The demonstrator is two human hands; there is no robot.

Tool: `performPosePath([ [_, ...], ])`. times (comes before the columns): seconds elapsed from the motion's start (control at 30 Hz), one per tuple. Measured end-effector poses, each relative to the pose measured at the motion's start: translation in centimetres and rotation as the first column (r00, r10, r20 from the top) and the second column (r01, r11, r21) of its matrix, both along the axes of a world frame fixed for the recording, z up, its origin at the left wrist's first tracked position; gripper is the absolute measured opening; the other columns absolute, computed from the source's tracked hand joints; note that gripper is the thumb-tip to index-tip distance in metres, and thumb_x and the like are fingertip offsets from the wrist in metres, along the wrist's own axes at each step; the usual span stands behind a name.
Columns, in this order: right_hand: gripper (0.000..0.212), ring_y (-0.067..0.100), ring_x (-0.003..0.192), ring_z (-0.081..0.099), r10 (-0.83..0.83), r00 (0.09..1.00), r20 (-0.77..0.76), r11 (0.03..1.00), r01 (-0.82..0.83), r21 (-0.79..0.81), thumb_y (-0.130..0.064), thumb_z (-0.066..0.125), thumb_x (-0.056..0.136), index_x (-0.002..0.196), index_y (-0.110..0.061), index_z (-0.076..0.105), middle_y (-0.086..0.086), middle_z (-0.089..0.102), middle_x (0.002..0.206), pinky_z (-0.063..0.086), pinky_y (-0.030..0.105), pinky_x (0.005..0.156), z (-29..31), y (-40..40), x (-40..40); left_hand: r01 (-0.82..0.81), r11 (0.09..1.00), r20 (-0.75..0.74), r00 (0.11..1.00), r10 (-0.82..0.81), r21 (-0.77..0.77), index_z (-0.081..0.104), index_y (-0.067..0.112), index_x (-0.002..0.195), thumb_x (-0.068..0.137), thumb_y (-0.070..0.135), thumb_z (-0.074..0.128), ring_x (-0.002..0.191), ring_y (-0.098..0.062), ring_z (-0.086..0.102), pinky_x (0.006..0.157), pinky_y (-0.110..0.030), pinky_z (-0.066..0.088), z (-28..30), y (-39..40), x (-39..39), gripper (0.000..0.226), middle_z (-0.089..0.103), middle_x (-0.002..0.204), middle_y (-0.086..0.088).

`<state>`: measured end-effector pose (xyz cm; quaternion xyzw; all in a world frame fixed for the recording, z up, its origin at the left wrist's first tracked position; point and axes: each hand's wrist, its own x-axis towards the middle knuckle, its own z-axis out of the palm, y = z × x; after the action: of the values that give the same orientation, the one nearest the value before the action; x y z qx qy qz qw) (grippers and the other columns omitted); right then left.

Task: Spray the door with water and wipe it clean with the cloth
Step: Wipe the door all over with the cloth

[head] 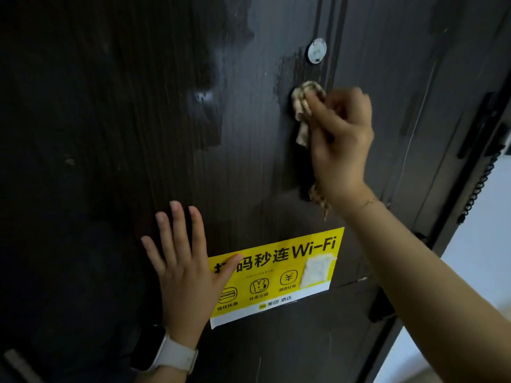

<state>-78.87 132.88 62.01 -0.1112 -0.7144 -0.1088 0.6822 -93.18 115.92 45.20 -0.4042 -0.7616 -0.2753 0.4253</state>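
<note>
Presently the right hand [341, 139] pinches the bunched cloth [304, 106] against the wet door [138, 106] below the round metal disc [317, 50], the left hand [184, 268] pressing flat with straight fingers, thumb overlapping the yellow sticker [276, 275]; downward strokes risk soaking and peeling it.

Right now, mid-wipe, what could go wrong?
1. The cloth in the right hand wipes just below the peephole; it may smear it.
2. Wet patches on the door could run down onto the sticker, whose paper is already torn.
3. The left hand presses the door and may leave prints.
</note>
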Motion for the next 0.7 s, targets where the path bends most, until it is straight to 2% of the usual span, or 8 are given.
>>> performPosePath([
  [0.07,0.033,0.034,0.086,0.049,0.035,0.999,-0.001,0.999,-0.035,-0.008,0.009,0.057,0.087,0.115,-0.002,0.071,0.018,0.053,0.092,0.037,0.030,0.077,-2.0,-0.1,-0.2,0.008,1.000,0.002,1.000,-0.008,0.006,0.001,0.009,0.157,0.082,0.073,0.042,0.151,-0.033,-0.008,0.120,-0.056,-0.006,-0.1,0.0,0.1,0.107,-0.013,0.164,-0.012],
  [0.23,0.037,0.028,0.090,0.049,0.072,0.954,0.291,0.995,-0.090,0.048,0.013,0.059,0.082,0.112,-0.005,0.072,0.008,0.049,0.102,0.038,0.028,0.082,-10.0,1.5,2.8,0.020,1.000,0.012,1.000,-0.020,0.017,-0.001,0.010,0.157,0.081,0.072,0.042,0.151,-0.032,-0.009,0.120,-0.055,-0.007,-0.1,0.0,0.1,0.107,-0.014,0.164,-0.011],
  [0.33,0.024,0.026,0.087,0.052,0.020,0.999,-0.050,0.991,-0.026,-0.131,0.000,0.056,0.090,0.105,-0.009,0.072,0.011,0.051,0.096,0.046,0.039,0.073,-6.7,3.5,3.5,0.020,1.000,0.013,1.000,-0.020,0.020,-0.001,0.011,0.157,0.081,0.072,0.042,0.152,-0.032,-0.008,0.120,-0.055,-0.007,0.0,0.1,0.1,0.107,-0.013,0.164,-0.011],
  [0.4,0.019,0.022,0.084,0.051,-0.018,0.944,-0.329,0.967,-0.068,-0.246,-0.006,0.060,0.093,0.106,-0.002,0.074,0.009,0.047,0.092,0.047,0.039,0.073,-3.1,3.8,2.8,0.023,0.999,0.010,1.000,-0.023,0.024,0.000,0.010,0.157,0.081,0.072,0.042,0.152,-0.032,-0.008,0.120,-0.055,-0.007,-0.1,0.1,0.0,0.107,-0.013,0.164,-0.011],
  [0.47,0.020,0.026,0.085,0.052,0.008,0.930,-0.367,0.973,-0.092,-0.212,-0.002,0.061,0.092,0.108,0.000,0.073,0.006,0.045,0.095,0.046,0.037,0.074,-1.8,2.7,0.9,0.021,0.999,0.012,1.000,-0.021,0.027,0.000,0.010,0.157,0.081,0.073,0.041,0.152,-0.033,-0.008,0.120,-0.055,-0.007,-0.1,0.1,0.0,0.107,-0.012,0.164,-0.012],
  [0.53,0.024,0.030,0.088,0.051,0.090,0.971,-0.223,0.991,-0.109,-0.074,0.004,0.057,0.090,0.109,0.000,0.072,0.004,0.046,0.098,0.043,0.035,0.077,-3.4,0.5,-1.2,0.017,0.999,0.006,1.000,-0.017,0.031,0.000,0.010,0.157,0.081,0.073,0.041,0.152,-0.032,-0.008,0.120,-0.055,-0.008,-0.1,0.0,0.0,0.107,-0.012,0.164,-0.012],
  [0.6,0.028,0.026,0.089,0.047,0.153,0.987,0.057,0.987,-0.155,0.048,0.002,0.055,0.090,0.114,-0.003,0.068,0.005,0.045,0.100,0.038,0.031,0.080,-7.1,-1.5,-1.9,0.018,0.999,0.005,1.000,-0.018,0.026,0.000,0.010,0.157,0.080,0.073,0.042,0.152,-0.032,-0.009,0.120,-0.053,-0.009,0.0,0.1,0.1,0.108,-0.013,0.164,-0.011],
  [0.7,0.025,0.025,0.090,0.045,0.089,0.879,0.468,0.947,-0.221,0.235,-0.004,0.049,0.097,0.119,-0.008,0.058,0.006,0.045,0.105,0.037,0.026,0.083,-10.3,-1.3,0.0,0.056,0.998,0.018,0.998,-0.057,0.040,-0.001,0.012,0.157,0.081,0.071,0.043,0.152,-0.031,-0.009,0.120,-0.052,-0.011,0.1,-0.2,0.0,0.106,-0.014,0.164,-0.009],
])
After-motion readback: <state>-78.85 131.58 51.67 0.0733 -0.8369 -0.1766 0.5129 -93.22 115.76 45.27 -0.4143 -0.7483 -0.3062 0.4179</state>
